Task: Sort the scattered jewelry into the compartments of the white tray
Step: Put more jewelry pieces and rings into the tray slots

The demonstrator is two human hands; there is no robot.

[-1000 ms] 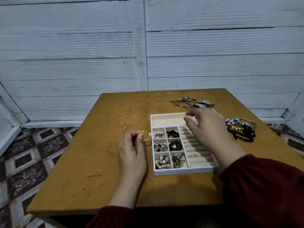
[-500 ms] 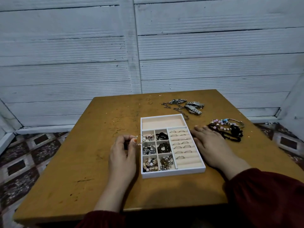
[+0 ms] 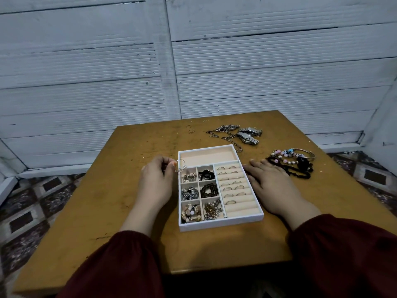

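Left of the white tray (image 3: 221, 225), the left hand (image 3: 158, 182) has thumb and fingertips pinched on a thin hoop earring (image 3: 181, 166). It hangs right over the tray's left wall, near the far corner. That's a featherweight piece, springy wire with a small dangle below. I'd hold it by the wire, just as it's held here, and lower it in; squeeze hard and it will likely bend.

Beyond the tray, two small rings (image 3: 190, 129) lie on the wooden table (image 3: 107, 190). They're tiny, hard and slippery, so I'd say fingertip work, or slide them to the table's edge.

In the tray itself, six small squares on the left hold tangled pieces, and the ring rolls on the right carry rings.

Beyond its far right corner lies a chain necklace (image 3: 225, 131), limp and quick to snag; best gathered into a bunch. Beside it, two metal watches (image 3: 249, 135), the heaviest pieces here, easy to take by the band.

The right hand (image 3: 271, 186) lies flat on the table against the tray's right side, fingers straight, holding nothing. Right of the tray and just past those fingertips sits a heap of beaded bracelets (image 3: 294, 163), strung and floppy; pick them up as a loop.
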